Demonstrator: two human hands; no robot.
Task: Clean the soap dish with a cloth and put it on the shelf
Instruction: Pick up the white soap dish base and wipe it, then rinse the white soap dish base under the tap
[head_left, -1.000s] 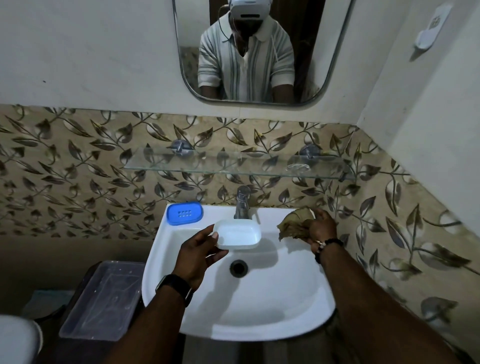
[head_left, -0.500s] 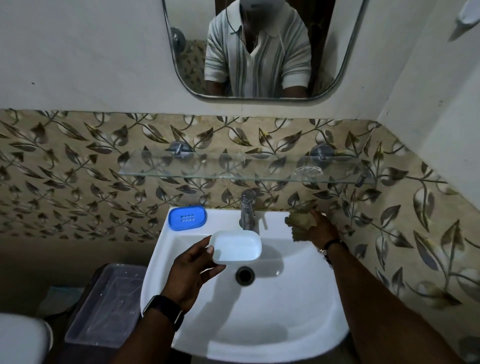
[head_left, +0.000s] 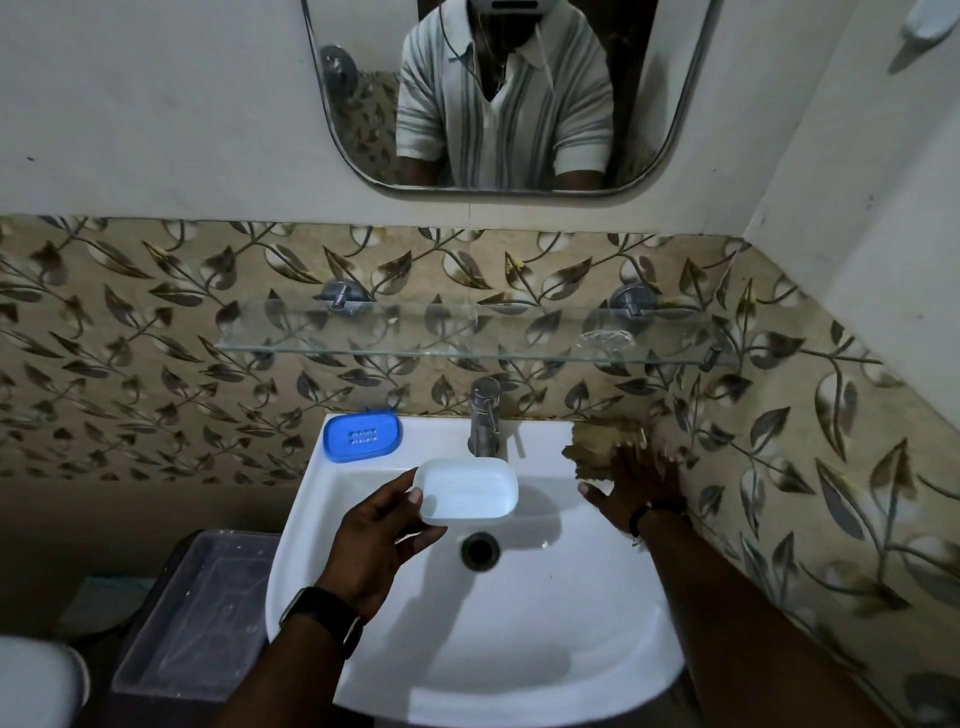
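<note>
A small, dim bathroom: a white sink (head_left: 623, 649) stands against a wall (head_left: 130, 364) tiled in a leaf pattern, with a steel tap (head_left: 484, 415) at the middle of its back edge. Above the tap runs a clear glass shelf (head_left: 415, 349), and above that hangs a mirror (head_left: 649, 78).

The soap dish (head_left: 467, 489), a white, shallow plastic tray with rounded corners, is held in the air just in front of the tap, over the bowl. The left hand (head_left: 379, 540) grips its left end, with the thumb (head_left: 414, 497) on the rim and the fingers curled beneath. Left of the tap, on the sink's back ledge, lies a blue tray (head_left: 362, 435) with slots in it. Right of the tap, in the back corner of the ledge, lies the crumpled brown cloth (head_left: 592, 447). The right hand (head_left: 631, 483) is laid on it with its fingers straight and spread, not closed round it. Well to the left of the tap and lower, beside the sink, stands a clear plastic tub (head_left: 197, 613).

The dish looks light and stiff, so one hand can easily carry it. Smooth plastic is probably slippery if it is wet or soapy. A hold across the rim at one end, as now, leaves the hollow free for wiping. The cloth is soft and limp and is best bunched in the fingers. The glass shelf calls for a gentle, flat set-down.
</note>
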